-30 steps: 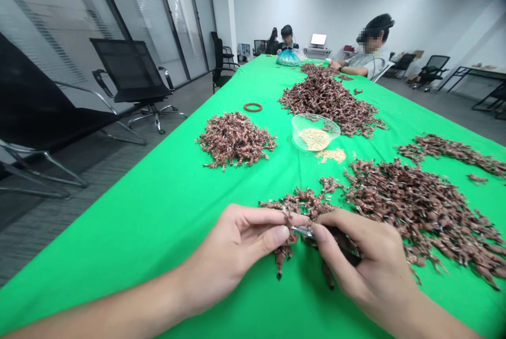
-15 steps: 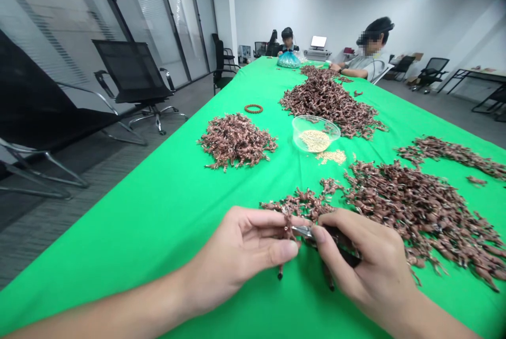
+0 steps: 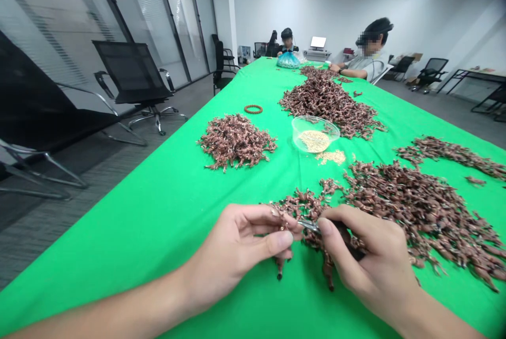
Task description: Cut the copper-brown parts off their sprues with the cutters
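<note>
My left hand (image 3: 233, 257) pinches a strand of small brown plastic figures (image 3: 281, 267), which hang down below the fingers. My right hand (image 3: 369, 260) grips small black-handled side cutters (image 3: 340, 233), and their metal tip (image 3: 308, 225) reaches in beside my left fingertips. More brown figures (image 3: 327, 270) dangle under the cutters, partly hidden by my right fingers. Just behind both hands lies a loose heap of the same figures (image 3: 304, 206), merging into a large pile (image 3: 419, 212) to the right.
The green-covered table (image 3: 118, 254) holds further brown piles (image 3: 236, 141) and a clear bowl of beige grains (image 3: 315, 136). A brown beaded ring (image 3: 253, 109) lies nearby. A co-worker (image 3: 369, 49) sits at the far right; another person (image 3: 286, 41) sits beyond. Black mesh chairs (image 3: 132, 73) stand left.
The cutter tip has shifted slightly up and to the right, and my left fingers have moved a little against the figures. The piles and co-workers look unchanged.
</note>
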Demonstrator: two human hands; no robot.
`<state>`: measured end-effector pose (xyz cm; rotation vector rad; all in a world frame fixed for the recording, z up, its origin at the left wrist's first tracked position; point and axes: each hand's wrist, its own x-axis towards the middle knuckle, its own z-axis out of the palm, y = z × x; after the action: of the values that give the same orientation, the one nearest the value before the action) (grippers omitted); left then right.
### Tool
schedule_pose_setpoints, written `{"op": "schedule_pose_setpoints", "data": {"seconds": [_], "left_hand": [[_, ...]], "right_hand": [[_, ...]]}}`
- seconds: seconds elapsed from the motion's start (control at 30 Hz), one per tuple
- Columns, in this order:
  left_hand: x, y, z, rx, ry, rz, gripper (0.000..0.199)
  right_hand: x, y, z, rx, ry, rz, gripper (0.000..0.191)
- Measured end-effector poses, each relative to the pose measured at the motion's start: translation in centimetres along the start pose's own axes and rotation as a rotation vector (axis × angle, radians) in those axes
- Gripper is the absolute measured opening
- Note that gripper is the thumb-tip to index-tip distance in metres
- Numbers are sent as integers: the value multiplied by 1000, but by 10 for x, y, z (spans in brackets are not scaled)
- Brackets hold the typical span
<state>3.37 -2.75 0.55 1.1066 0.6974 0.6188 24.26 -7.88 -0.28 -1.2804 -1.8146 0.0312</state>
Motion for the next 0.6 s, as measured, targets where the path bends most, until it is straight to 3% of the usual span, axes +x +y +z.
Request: {"op": "schedule_pose_setpoints", "data": {"seconds": [0.17,0.3,0.47,0.6], "left_hand": [[1,5,-3,68,65,27,24],[3,8,-6,218,128,144,17],[9,18,-14,457,327,322,18],[33,40,-36,636,497,450,26]], "right_hand": [[2,4,0,5,4,27,16],[2,6,-2,21,2,36,17],[2,10,-3,84,-96,-37,17],[-1,17,-3,95,-177,-107,15]]}}
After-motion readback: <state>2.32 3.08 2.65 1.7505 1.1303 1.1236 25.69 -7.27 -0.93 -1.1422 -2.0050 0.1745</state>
